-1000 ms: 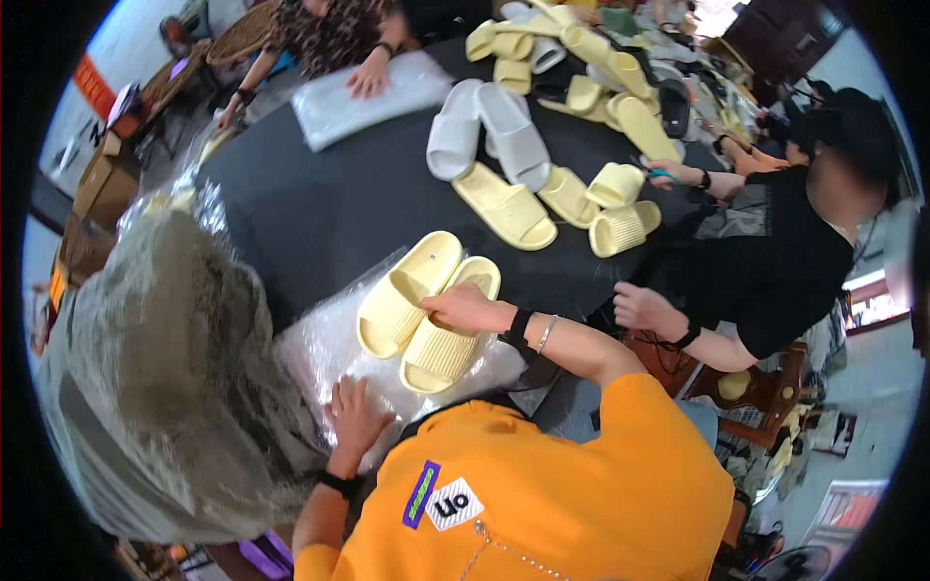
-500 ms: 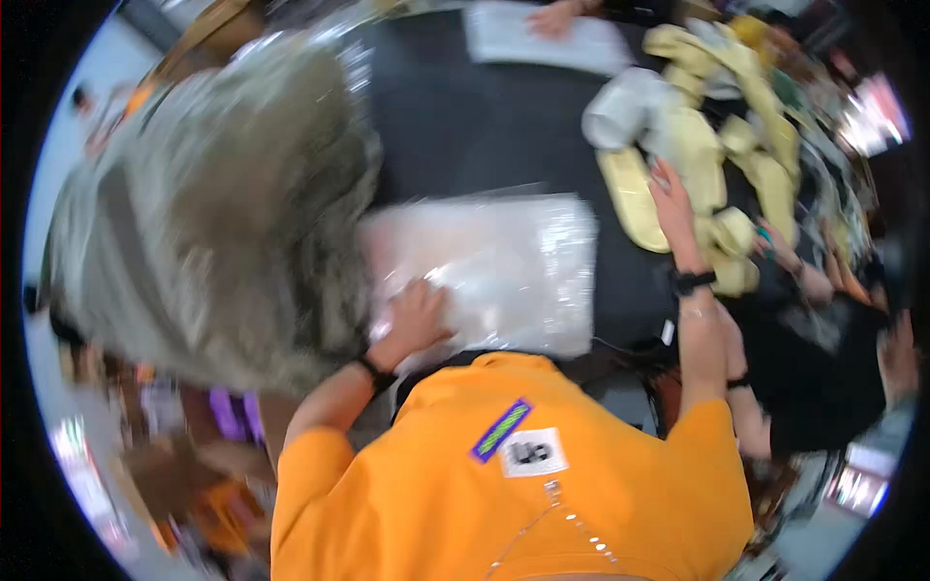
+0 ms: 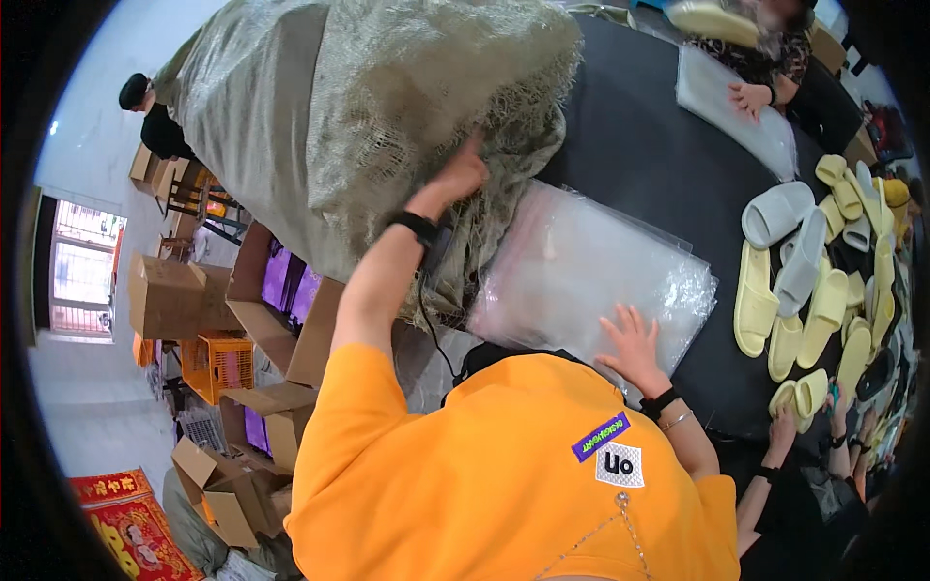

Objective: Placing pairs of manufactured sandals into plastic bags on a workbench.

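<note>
My left hand (image 3: pixel 463 176) is at the frayed edge of a large grey-green woven sack (image 3: pixel 358 107); its fingers are partly smeared by motion, so their grip does not show. A stack of clear plastic bags (image 3: pixel 591 261) lies flat on the black table (image 3: pixel 630 126). On the near right corner of that stack rests my right hand (image 3: pixel 635 344), open with fingers spread and holding nothing. To the right of the bags are several pale yellow slippers (image 3: pixel 754 305) and grey slippers (image 3: pixel 778 215).
Across the table, a person's hand (image 3: pixel 751 100) rests on another pile of clear bags (image 3: pixel 727 92). A co-worker's hand (image 3: pixel 783 431) touches yellow slippers at the right. Cardboard boxes (image 3: pixel 167 295) and an orange crate (image 3: pixel 218 363) stand at left. A black cable (image 3: pixel 431 334) hangs beside the sack.
My view has turned left. My left hand has moved from the plastic bags up to the sack. My right hand has left the yellow slippers and now lies on the bags.
</note>
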Motion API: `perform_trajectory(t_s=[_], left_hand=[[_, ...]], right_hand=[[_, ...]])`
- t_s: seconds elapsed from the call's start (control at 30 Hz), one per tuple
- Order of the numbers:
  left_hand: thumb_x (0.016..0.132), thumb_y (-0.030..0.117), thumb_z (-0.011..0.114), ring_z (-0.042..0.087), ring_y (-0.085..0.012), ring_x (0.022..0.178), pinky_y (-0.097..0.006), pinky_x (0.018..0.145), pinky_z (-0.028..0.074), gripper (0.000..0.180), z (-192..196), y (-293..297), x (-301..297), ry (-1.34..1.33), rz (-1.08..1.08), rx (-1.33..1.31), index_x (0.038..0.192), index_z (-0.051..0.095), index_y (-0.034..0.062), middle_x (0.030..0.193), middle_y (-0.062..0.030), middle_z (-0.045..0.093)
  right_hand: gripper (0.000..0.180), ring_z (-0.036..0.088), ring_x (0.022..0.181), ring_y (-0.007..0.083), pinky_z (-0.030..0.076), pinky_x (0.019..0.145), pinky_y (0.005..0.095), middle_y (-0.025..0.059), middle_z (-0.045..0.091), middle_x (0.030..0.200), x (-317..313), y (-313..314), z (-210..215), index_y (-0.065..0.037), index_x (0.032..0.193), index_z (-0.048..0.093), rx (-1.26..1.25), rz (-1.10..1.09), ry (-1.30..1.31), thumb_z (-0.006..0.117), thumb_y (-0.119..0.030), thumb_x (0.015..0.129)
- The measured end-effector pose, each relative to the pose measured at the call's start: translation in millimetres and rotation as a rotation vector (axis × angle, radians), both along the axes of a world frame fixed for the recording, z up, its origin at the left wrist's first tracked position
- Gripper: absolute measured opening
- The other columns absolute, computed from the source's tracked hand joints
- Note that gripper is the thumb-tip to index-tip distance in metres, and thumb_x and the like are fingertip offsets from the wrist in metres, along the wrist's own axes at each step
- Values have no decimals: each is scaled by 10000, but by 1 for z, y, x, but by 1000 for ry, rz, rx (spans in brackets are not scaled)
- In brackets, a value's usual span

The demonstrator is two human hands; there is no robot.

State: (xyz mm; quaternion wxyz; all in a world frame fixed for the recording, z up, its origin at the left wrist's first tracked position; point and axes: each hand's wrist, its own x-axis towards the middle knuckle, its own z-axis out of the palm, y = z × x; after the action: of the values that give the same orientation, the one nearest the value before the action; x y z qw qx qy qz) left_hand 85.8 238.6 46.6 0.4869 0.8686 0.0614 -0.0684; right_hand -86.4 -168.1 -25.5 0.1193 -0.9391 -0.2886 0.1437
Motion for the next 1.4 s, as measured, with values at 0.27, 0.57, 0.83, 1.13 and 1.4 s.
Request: perform_trajectory(t_s=[0.27,0.57,0.83,1.13,1.4], left_hand=[[883,363,492,544,-337,992,-397,838,406,475,120,101,-4,-395,284,518,1165,531,-17,1108,-210,566],[839,356,537,523,-359,1032,-416,858,393,464,207,78,13,-597,473,374,1128,554,-6,1122,-220,559],[870,403,468,555,-381,966,-420,847,430,446,160,142,43,-399,225,1164,1154,545,67,1093,-234,566],[845,289,512,558,-326,959,-407,819,428,393,157,60,29,34,-15,1026,1188,530,96,1070,-168,587],[861,173,539,596,-263,920,-366,775,459,439,164,-4,-33,-468,-463,617,1286,439,128,1066,-136,603]], right_hand=[[707,176,1316,321,106,982,653,133,257,1397,-1,4,-3,-207,1268,440,65,-29,57,718,-391,644],[690,176,1316,326,97,984,655,144,252,1399,-1,-2,-4,-189,1262,450,46,-55,75,708,-402,658],[691,155,1325,320,34,997,650,140,245,1404,-3,2,-8,-191,1260,462,117,-79,100,707,-412,653],[743,163,1316,336,66,992,647,142,249,1391,-8,1,-27,-213,1267,441,145,-105,29,735,-395,609],[721,160,1318,339,72,981,667,146,226,1401,-4,1,-14,-194,1262,430,122,-98,85,734,-364,631]])
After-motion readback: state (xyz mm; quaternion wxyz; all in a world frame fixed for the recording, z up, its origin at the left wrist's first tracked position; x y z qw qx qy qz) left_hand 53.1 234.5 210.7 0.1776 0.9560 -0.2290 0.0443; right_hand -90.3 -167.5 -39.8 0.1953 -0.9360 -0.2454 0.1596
